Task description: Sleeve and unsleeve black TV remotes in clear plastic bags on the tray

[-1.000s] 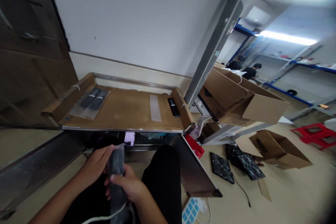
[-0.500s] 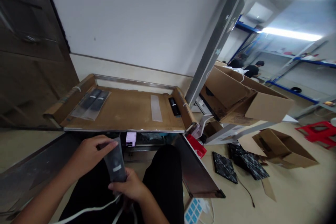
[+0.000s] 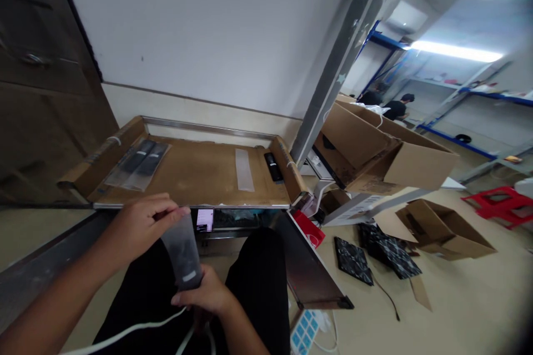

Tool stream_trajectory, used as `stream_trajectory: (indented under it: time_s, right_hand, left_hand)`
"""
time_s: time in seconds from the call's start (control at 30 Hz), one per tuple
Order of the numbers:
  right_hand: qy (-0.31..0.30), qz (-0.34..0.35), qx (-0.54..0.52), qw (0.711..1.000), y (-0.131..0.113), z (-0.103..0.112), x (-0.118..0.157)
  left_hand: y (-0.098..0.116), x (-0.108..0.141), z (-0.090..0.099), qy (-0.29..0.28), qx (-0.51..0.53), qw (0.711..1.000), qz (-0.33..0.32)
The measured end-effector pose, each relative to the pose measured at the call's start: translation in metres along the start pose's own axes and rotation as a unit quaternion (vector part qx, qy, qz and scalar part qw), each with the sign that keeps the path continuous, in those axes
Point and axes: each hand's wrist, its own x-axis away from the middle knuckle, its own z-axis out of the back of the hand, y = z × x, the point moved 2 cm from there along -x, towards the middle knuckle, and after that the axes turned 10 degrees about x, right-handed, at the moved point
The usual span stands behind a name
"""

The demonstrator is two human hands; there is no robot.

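A dark oblong item with a small white label (image 3: 189, 277) sits inside a frosted plastic sleeve (image 3: 180, 238) above my lap. My left hand (image 3: 144, 227) pinches the sleeve's upper end between thumb and fingers. Lower down, my right hand (image 3: 206, 291) is wrapped round the bottom of the sleeved item. In front stands a cardboard-lined tray (image 3: 200, 172). On its left lie two sleeved dark items (image 3: 144, 163) side by side. A flat, pale sleeve (image 3: 244, 170) and a bare black oblong item (image 3: 273, 167) lie towards its right side.
Below the tray is a lit phone screen (image 3: 205, 220). A white cable (image 3: 125, 335) crosses my lap. Cardboard boxes (image 3: 420, 163), black patterned panels (image 3: 353, 260), a red stool (image 3: 502, 205) and a power strip (image 3: 305, 333) are at the right. Two people sit in the background.
My left hand has drawn the sleeve's top end slightly upward, and the labelled item now sits lower towards my right hand. The view has shifted a little.
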Motion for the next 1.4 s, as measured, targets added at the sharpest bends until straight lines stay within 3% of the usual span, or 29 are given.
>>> stream_trajectory:
  time_s: [0.1, 0.2, 0.3, 0.43, 0.5, 0.6, 0.73, 0.87, 0.97, 1.1, 1.4]
  right_hand:
    - [0.029, 0.011, 0.007, 0.999, 0.002, 0.002, -0.001]
    - [0.153, 0.024, -0.001, 0.988, 0.004, 0.006, -0.005]
    - [0.265, 0.077, 0.009, 0.961, -0.002, 0.014, -0.006]
    - [0.392, 0.200, 0.107, 0.892, -0.034, 0.042, 0.010]
    - [0.448, 0.210, 0.204, 0.844, -0.059, 0.068, 0.020]
    - [0.519, 0.191, 0.380, 0.742, -0.108, 0.117, 0.022]
    - [0.547, 0.095, 0.558, 0.617, -0.173, 0.180, -0.013]
    - [0.508, 0.052, 0.664, 0.546, -0.206, 0.218, -0.064]
    - [0.505, 0.018, 0.687, 0.521, -0.207, 0.232, -0.087]
    - [0.541, -0.004, 0.670, 0.509, -0.197, 0.243, -0.097]
    - [0.603, 0.051, 0.575, 0.551, -0.197, 0.250, -0.097]
  left_hand:
    - [0.001, -0.022, 0.033, 0.091, -0.012, 0.996, -0.005]
    - [-0.005, -0.051, 0.067, 0.246, 0.012, 0.969, 0.033]
    - [-0.026, -0.084, 0.068, 0.313, 0.075, 0.944, 0.066]
    - [-0.077, -0.123, 0.010, 0.229, 0.103, 0.963, 0.102]
    - [-0.105, -0.133, -0.025, 0.188, 0.087, 0.968, 0.141]
    - [-0.131, -0.139, -0.060, 0.119, 0.085, 0.985, 0.094]
    - [-0.141, -0.139, -0.068, 0.087, 0.081, 0.991, 0.058]
    - [-0.139, -0.137, -0.062, 0.105, 0.091, 0.988, 0.070]
    - [-0.136, -0.137, -0.062, 0.107, 0.095, 0.987, 0.073]
    - [-0.137, -0.137, -0.063, 0.107, 0.098, 0.987, 0.075]
    - [-0.139, -0.138, -0.062, 0.123, 0.098, 0.984, 0.086]
